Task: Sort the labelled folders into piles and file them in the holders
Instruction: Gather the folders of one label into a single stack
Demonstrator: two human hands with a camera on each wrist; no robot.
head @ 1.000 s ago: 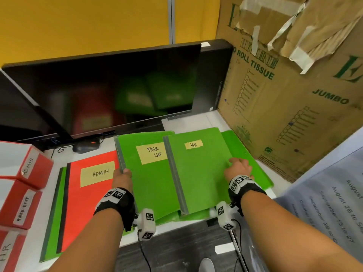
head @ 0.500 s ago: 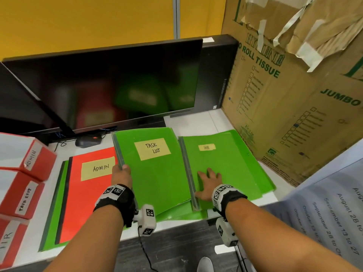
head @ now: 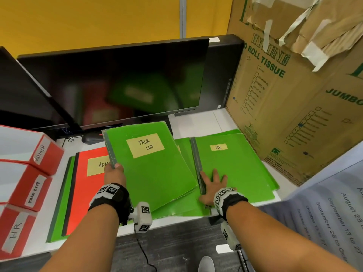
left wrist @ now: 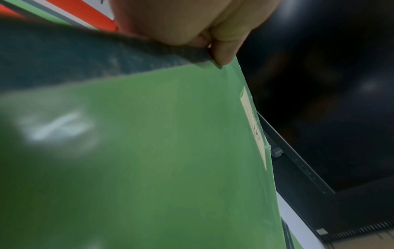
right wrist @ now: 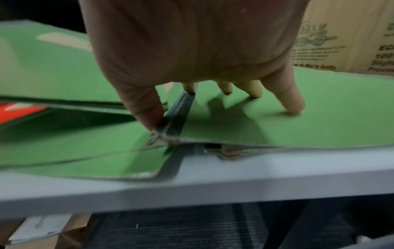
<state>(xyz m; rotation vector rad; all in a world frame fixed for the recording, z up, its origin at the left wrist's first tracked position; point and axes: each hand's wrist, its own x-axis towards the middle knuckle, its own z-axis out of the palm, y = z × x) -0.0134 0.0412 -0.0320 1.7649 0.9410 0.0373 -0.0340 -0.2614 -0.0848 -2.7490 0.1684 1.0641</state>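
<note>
TASK LIST folder (head: 151,163): pinched at its spine by the left hand (head: 114,174), now lifted and tilted over the ADMIN folder (head: 89,185), separated from the HR folder (head: 233,165), which has settled flat near the tabletop's (head: 198,120) right front edge under the spread, pressing right hand (head: 213,184). Piles read as nearly split; filing not begun. The ADMIN label is partly covered, and folders beneath the HR one show only edges.

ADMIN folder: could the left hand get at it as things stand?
Probably not right away. The left hand is gripping the spine of the TASK LIST folder, whose raised corner overlaps the label on the ADMIN folder. The orange cover otherwise lies exposed right beside that hand, so it looks reachable once freed.
</note>
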